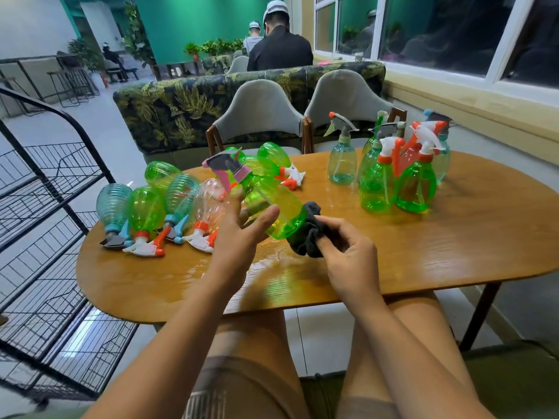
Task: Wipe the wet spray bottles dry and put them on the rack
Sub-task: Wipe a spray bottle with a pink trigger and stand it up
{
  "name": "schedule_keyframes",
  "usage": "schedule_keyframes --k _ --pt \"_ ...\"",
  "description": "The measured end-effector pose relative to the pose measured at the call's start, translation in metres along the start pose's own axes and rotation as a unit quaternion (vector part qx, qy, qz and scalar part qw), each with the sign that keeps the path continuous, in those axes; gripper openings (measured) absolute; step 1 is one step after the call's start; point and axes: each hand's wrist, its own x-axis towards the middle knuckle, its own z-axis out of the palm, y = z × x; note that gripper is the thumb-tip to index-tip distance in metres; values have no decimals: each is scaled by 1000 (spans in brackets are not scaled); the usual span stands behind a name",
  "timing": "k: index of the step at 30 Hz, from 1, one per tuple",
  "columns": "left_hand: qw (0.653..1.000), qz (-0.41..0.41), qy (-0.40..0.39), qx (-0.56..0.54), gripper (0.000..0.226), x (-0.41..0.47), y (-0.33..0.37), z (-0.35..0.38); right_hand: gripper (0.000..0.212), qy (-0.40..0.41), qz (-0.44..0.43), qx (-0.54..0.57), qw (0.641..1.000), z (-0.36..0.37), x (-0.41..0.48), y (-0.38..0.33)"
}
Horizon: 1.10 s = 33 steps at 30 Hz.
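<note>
My left hand (242, 231) holds a green spray bottle (272, 204) with a pink and grey trigger head, tilted above the table with its base toward me. My right hand (348, 249) grips a dark grey cloth (308, 231) pressed against the bottle's base. Several bottles lie on their sides at the table's left (145, 213), green, teal and clear. Several more stand upright at the right (414, 182). A black wire rack (45, 237) stands to the left of the table.
The oval wooden table (423, 261) shows a wet sheen near its front. Two grey chairs (257, 116) stand at the far side, with a leaf-patterned sofa behind. People sit with their backs turned in the background. A window ledge runs along the right.
</note>
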Motion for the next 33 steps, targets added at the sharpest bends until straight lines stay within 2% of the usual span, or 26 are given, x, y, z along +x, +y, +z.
schedule_keyframes --k 5,9,15,19,23,27,33 --pt "1000 -6 -16 -17 80 -11 -2 7 31 23 9 21 999 -6 5 2" --pt "999 3 -33 -21 75 -16 1 17 29 20 33 44 998 -6 6 1" --pt "999 23 -27 -35 64 -10 12 32 24 -24 55 30 998 3 0 -4" --pt "999 38 -8 -9 71 3 11 32 23 -38 53 31 997 4 -2 -4" --pt "999 33 9 18 74 13 1 22 23 -6 37 42 998 0 0 -8" --pt "1000 15 -6 19 73 6 -6 16 23 43 30 49 997 -10 8 -7" --pt "999 14 -51 4 67 -1 -5 29 19 40 68 51 996 -10 10 2"
